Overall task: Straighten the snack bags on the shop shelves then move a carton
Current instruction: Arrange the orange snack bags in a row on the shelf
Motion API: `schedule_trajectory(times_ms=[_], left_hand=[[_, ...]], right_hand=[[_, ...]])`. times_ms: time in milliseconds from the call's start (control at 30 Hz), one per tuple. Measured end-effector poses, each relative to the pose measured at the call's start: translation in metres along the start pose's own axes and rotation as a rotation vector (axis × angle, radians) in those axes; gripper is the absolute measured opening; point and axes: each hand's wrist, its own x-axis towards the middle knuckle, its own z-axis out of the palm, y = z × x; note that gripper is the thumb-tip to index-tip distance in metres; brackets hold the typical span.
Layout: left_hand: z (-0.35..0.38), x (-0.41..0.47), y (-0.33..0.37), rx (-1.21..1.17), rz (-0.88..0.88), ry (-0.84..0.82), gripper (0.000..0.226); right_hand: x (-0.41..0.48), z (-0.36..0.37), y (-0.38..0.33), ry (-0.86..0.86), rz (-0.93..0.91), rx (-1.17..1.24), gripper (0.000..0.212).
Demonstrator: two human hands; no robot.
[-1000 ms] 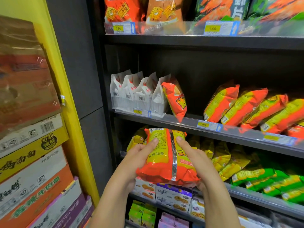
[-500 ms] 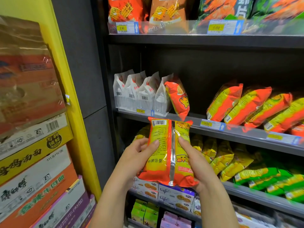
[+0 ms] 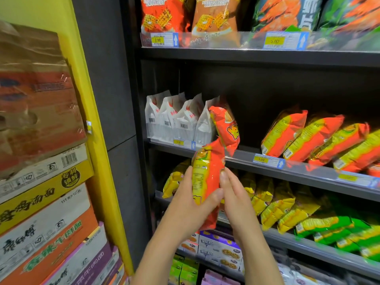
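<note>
Fingers (image 3: 188,175) of left hand (image 3: 185,206) half-hide snack bag (image 3: 212,167).

Bare shelf (image 3: 244,156) beside tilted orange bag (image 3: 225,128)

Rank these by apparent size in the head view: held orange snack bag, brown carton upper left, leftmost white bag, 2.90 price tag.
1. brown carton, nearest the camera, so partly perspective.
2. held orange snack bag, also near.
3. leftmost white bag, farther back.
4. 2.90 price tag, clearly smallest.
</note>
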Motion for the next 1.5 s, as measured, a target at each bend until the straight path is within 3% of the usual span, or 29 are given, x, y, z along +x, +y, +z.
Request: schedule_trajectory(times_ms=[167,300,400,533,733,933,1033,1167,1367,1500], left_hand=[[-0.008,0.003,-0.006,-0.114,-0.026,0.109,0.055],[-0.015,0.005,-0.009,-0.346,-0.102,0.077,0.056],[-0.016,0.004,-0.004,-0.501,-0.146,0.02,0.044],[-0.014,0.005,-0.004,-0.596,-0.195,-0.027,0.045],[-0.007,0.012,-0.005,-0.568,-0.209,-0.078,0.042],[0.006,0.027,-0.002,-0.47,-0.198,-0.107,0.059],[0.016,0.038,0.003,-0.407,-0.181,-0.086,0.069],[0.031,0.055,0.008,-0.372,-0.16,-0.055,0.057],[0.053,0.091,0.025,-0.344,-0.094,0.051,0.055],[0.07,0.122,0.042,-0.342,-0.031,0.158,0.05]], right_hand=[[0.001,-0.007,0.001,0.006,-0.029,-0.053,0.036],[0.004,-0.015,0.001,0.102,-0.046,-0.035,0.043],[0.005,-0.019,0.001,0.011,0.042,0.09,0.075],[0.001,-0.021,-0.008,-0.157,0.134,0.259,0.056],[0.003,-0.034,-0.007,-0.126,0.101,0.178,0.047],[0.011,-0.051,-0.004,0.014,0.001,0.063,0.046],[0.019,-0.06,-0.001,0.047,-0.029,0.014,0.051],[0.035,-0.077,0.0,0.034,-0.061,-0.031,0.061],[0.072,-0.119,-0.023,0.004,-0.062,-0.32,0.113],[0.1,-0.155,-0.054,0.087,-0.291,-0.817,0.102]])
